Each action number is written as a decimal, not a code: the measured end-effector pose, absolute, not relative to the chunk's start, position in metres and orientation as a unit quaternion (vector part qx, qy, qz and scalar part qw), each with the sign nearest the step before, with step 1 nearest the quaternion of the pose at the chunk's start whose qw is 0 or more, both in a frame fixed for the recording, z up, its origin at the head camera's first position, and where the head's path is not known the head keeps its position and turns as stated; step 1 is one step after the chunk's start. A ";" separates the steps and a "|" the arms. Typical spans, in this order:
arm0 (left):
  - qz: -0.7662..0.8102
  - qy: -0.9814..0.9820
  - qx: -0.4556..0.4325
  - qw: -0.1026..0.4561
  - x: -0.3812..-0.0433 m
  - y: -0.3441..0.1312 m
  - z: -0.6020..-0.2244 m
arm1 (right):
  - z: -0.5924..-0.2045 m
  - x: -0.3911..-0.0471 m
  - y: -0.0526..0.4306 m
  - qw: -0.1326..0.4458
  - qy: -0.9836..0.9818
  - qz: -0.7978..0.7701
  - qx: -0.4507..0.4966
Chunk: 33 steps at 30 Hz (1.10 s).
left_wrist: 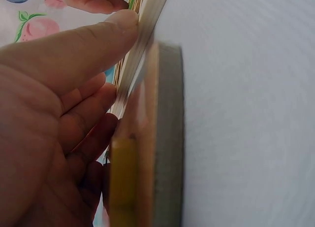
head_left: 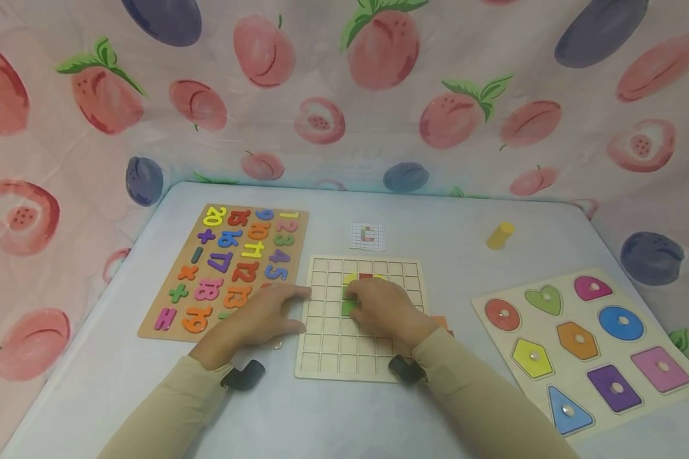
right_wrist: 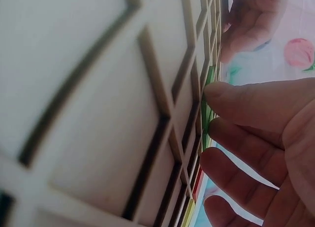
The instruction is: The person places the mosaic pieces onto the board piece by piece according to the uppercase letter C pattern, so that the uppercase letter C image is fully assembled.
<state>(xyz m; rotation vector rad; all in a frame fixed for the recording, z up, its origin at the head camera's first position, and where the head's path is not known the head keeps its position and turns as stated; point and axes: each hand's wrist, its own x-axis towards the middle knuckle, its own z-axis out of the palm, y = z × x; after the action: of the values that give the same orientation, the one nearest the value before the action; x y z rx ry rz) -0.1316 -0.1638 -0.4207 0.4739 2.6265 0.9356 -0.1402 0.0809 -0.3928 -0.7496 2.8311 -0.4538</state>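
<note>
A pale wooden grid board (head_left: 327,347) lies in front of me, with green square tiles (head_left: 349,308), a red tile (head_left: 365,276) and yellow pieces (head_left: 351,278) in its cells. My right hand (head_left: 381,309) is over the board, thumb and index fingertip on a green tile (right_wrist: 206,109); the other fingers are loosely bent. Along the board's left edge rests my left hand (head_left: 270,312), fingers extended and thumb (left_wrist: 125,27) touching the side. Part of the yellow and green pieces is hidden by the right hand.
Left lies a number puzzle board (head_left: 175,280), partly under the left hand. A small pattern card (head_left: 367,236) sits behind the grid. A yellow cylinder (head_left: 500,236) stands back right, with a shape puzzle (head_left: 588,357) nearer. Orange pieces (head_left: 439,323) show beside the right wrist.
</note>
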 end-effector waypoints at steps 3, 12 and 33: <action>0.326 0.917 0.167 0.157 -0.131 -0.164 -0.421 | -0.393 -0.141 0.081 0.095 0.950 -0.156 -0.252; 0.326 0.917 0.176 0.149 -0.131 -0.164 -0.421 | -0.385 -0.138 0.105 0.117 0.943 -0.228 -0.211; 0.323 0.918 0.178 0.145 -0.131 -0.164 -0.421 | -0.378 -0.122 0.188 0.117 0.959 -0.242 -0.095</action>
<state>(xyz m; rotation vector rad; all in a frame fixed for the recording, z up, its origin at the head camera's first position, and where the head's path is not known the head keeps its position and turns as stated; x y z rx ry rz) -0.1309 -0.1643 -0.4214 0.5132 2.6444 0.9313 -0.1224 0.1878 -0.3783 -0.2791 2.8065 -0.7076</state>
